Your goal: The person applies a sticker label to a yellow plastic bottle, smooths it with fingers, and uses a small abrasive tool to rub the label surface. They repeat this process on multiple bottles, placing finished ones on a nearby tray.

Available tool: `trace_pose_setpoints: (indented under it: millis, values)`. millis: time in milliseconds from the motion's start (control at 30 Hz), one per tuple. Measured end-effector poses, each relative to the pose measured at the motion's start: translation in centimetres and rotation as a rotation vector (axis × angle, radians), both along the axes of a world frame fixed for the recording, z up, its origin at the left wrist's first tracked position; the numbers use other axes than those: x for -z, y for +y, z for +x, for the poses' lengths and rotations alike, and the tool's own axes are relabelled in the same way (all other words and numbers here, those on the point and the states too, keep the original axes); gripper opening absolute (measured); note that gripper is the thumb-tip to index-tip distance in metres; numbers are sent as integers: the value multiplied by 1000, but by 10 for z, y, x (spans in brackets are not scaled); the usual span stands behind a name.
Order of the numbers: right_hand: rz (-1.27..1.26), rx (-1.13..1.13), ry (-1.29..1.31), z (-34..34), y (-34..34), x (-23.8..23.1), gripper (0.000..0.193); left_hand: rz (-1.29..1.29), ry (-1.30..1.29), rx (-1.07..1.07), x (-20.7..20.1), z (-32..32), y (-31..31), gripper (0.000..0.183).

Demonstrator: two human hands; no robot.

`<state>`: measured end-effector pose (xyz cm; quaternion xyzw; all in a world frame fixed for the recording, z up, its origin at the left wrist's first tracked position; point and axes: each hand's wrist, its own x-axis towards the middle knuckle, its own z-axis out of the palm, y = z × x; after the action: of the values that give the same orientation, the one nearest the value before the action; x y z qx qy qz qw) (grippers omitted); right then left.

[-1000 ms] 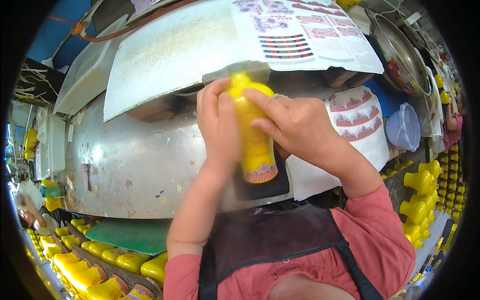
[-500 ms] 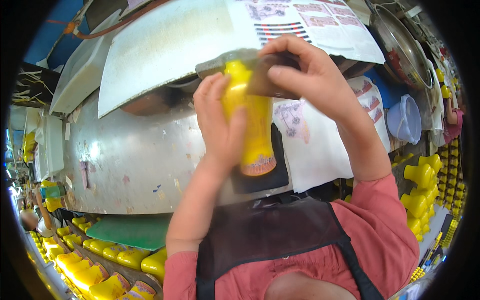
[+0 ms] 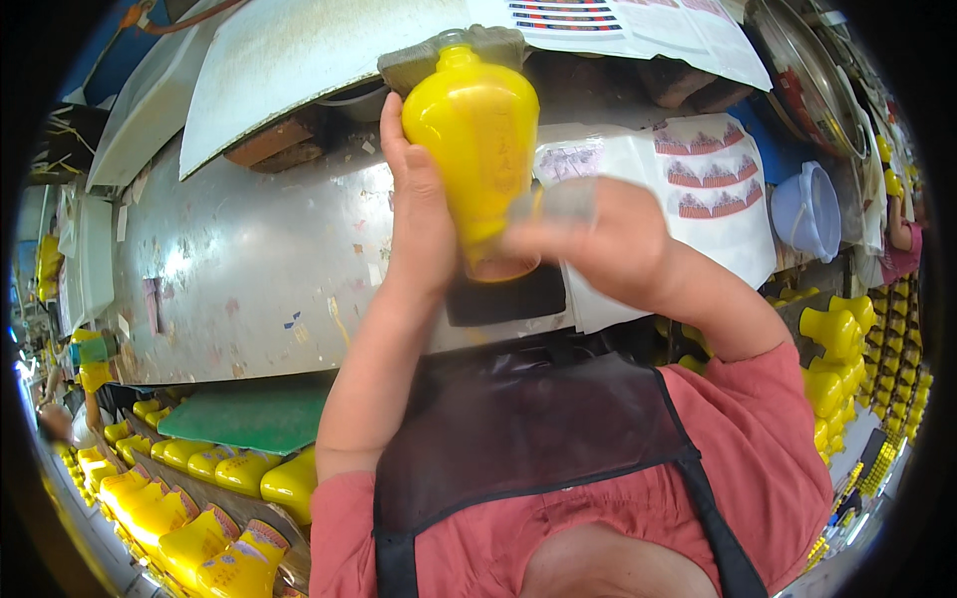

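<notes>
A glossy yellow vase [image 3: 469,130] lies tilted over the metal table, its narrow neck away from me against a grey cloth-like pad [image 3: 407,66]. My left hand [image 3: 419,214] is closed along its left side, thumb up, fingers mostly hidden beneath. Faint printing runs down the vase's front, and a patterned band circles its foot. My right hand [image 3: 613,239], smeared by motion, grips a flat greyish-brown piece [image 3: 558,204], like a scraper, at the vase's lower right side. A black pad [image 3: 503,304] lies under the foot.
White sheets with pink printed patterns [image 3: 713,174] lie right of the vase. Farther right stand a pale blue bucket [image 3: 807,214] and a large metal pan [image 3: 797,70]. A white board [image 3: 299,70] spans the back. Rows of yellow vases [image 3: 214,553] stand at lower left, beside a green board [image 3: 249,414].
My right hand has swept the flat piece from the vase's neck down toward its foot. The vase now sits slightly farther away, with its front uncovered; my left hand still holds it.
</notes>
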<state>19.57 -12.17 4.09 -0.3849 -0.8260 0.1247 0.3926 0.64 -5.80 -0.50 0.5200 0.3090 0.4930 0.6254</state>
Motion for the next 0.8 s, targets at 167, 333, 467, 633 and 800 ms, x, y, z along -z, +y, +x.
trace_pose_setpoints:
  millis: [167,333,467,633,800]
  values:
    - [-648,412,388,9,2,2,42,166,524,-101,13,-9,-12,86]
    - [-703,360,261,-11,5,35,82,149,471,-14,23,-18,-15,88]
    - [-635,306,388,-12,8,52,87,206,448,46,27,-21,-14,83]
    - [-619,301,388,-12,11,48,88,92,218,95,21,-18,-17,88]
    - [-716,312,372,-11,8,40,90,36,193,139,9,-15,-17,87]
